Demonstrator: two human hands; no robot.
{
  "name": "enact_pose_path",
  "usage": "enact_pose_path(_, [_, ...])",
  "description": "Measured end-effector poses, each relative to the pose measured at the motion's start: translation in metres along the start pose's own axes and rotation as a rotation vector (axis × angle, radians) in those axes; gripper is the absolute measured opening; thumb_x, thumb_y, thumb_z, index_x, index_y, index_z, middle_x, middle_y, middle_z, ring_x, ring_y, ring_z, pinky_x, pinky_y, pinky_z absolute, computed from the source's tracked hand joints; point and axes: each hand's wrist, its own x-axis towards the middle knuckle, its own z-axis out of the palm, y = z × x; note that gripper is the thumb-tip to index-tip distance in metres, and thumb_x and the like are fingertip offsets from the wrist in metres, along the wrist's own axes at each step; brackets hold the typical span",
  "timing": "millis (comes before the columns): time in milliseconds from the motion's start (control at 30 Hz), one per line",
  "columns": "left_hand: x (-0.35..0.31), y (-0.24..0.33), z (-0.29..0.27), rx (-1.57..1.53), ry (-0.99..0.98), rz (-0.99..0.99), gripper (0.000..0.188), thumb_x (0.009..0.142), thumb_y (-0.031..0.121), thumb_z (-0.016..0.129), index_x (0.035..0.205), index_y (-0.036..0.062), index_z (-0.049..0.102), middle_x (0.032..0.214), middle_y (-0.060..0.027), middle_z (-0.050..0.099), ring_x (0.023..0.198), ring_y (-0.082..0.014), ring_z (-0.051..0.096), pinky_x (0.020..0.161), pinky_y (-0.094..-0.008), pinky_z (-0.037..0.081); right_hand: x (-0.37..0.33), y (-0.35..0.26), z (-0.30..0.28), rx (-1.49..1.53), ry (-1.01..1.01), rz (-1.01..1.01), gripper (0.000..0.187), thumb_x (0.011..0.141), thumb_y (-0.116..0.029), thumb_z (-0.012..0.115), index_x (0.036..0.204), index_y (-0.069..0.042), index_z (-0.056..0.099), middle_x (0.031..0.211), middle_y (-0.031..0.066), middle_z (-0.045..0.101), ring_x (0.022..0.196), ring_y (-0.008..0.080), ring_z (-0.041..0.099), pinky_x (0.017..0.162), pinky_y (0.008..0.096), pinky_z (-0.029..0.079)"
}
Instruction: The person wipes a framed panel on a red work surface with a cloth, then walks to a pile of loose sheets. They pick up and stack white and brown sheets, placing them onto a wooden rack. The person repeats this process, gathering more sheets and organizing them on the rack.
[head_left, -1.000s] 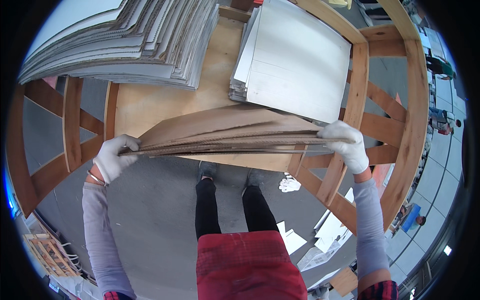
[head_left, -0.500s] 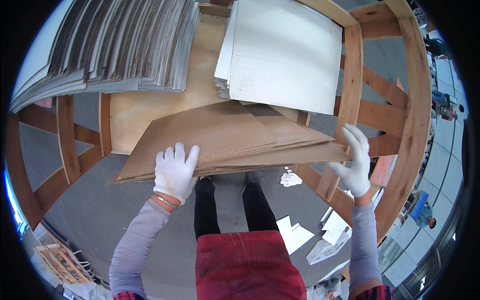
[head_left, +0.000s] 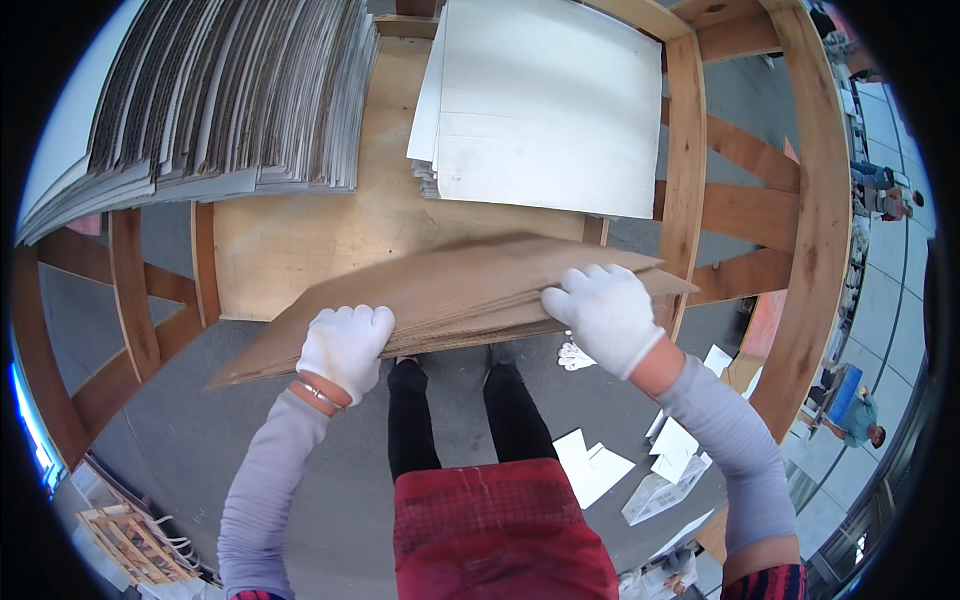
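A fanned pile of brown cardboard sheets [head_left: 420, 290] lies tilted across the near side of a wooden crate, in front of my legs. My left hand [head_left: 346, 350], in a white glove, is closed on the near edge of the sheets toward their left end. Further right, my gloved right hand [head_left: 605, 318] grips the same edge, fingers curled over the top. Several sheets spread apart at the right end. The thumbs and fingertips under the cardboard are partly hidden.
A tall stack of white-faced cardboard [head_left: 230, 100] leans in the crate's far left. Another white stack [head_left: 550, 110] lies at the far right on the plywood base [head_left: 300, 240]. Wooden rails [head_left: 690, 170] flank it. White scraps [head_left: 592, 468] and a glove [head_left: 573, 354] lie on the floor.
My right hand has moved left from beside the sheets' right end and closed on their edge. The left hand has curled its fingers. The top sheets have bent and shifted.
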Motion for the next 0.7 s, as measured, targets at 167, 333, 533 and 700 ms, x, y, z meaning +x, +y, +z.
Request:
enact_pose_path(167, [-0.021, 0.011, -0.034, -0.047, -0.012, 0.009, 0.033, 0.06, 0.011, 0.069, 0.088, 0.0095, 0.05, 0.073, -0.0069, 0.055, 0.071, -0.0266, 0.058, 0.061, -0.038, 0.042, -0.034, -0.019, -0.024, 0.09, 0.046, 0.058, 0.017, 0.074, -0.015, 0.057, 0.091, -0.015, 0.06, 0.082, 0.0064, 0.053, 0.081, 0.0244, 0.057, 0.073, 0.0385, 0.044])
enact_pose_path(333, [-0.012, 0.0, 0.003, -0.018, 0.048, -0.078, 0.041, 0.058, 0.008, 0.066, 0.096, 0.009, 0.051, 0.078, -0.009, 0.053, 0.074, -0.029, 0.055, 0.066, -0.0402, 0.041, -0.045, 0.004, 0.034, 0.117, 0.263, 0.077, 0.039, 0.08, -0.035, 0.063, 0.113, -0.015, 0.058, 0.117, 0.0158, 0.051, 0.108, 0.0343, 0.048, 0.09, 0.0481, 0.036])
enact_pose_path(533, [-0.002, -0.003, 0.01, 0.046, 0.126, -0.119, 0.054, 0.061, 0.019, 0.072, 0.109, 0.0107, 0.049, 0.085, -0.008, 0.05, 0.08, -0.0272, 0.054, 0.07, -0.0404, 0.04, -0.087, 0.052, 0.059, 0.469, 0.549, 0.588, 0.048, 0.093, -0.039, 0.046, 0.128, -0.006, 0.051, 0.129, 0.0183, 0.05, 0.123, 0.0298, 0.045, 0.104, 0.0369, 0.031])
enact_pose_path(700, [0.001, 0.002, 0.006, -0.015, 0.142, -0.135, 0.063, 0.059, 0.018, 0.076, 0.116, 0.0126, 0.05, 0.101, -0.0122, 0.053, 0.091, -0.0298, 0.053, 0.077, -0.0417, 0.041, -0.087, 0.097, 0.124, 1.467, 0.693, 0.845, 0.074, 0.095, -0.06, 0.021, 0.142, -0.004, 0.033, 0.144, 0.0152, 0.037, 0.136, 0.0263, 0.031, 0.112, 0.0414, 0.016])
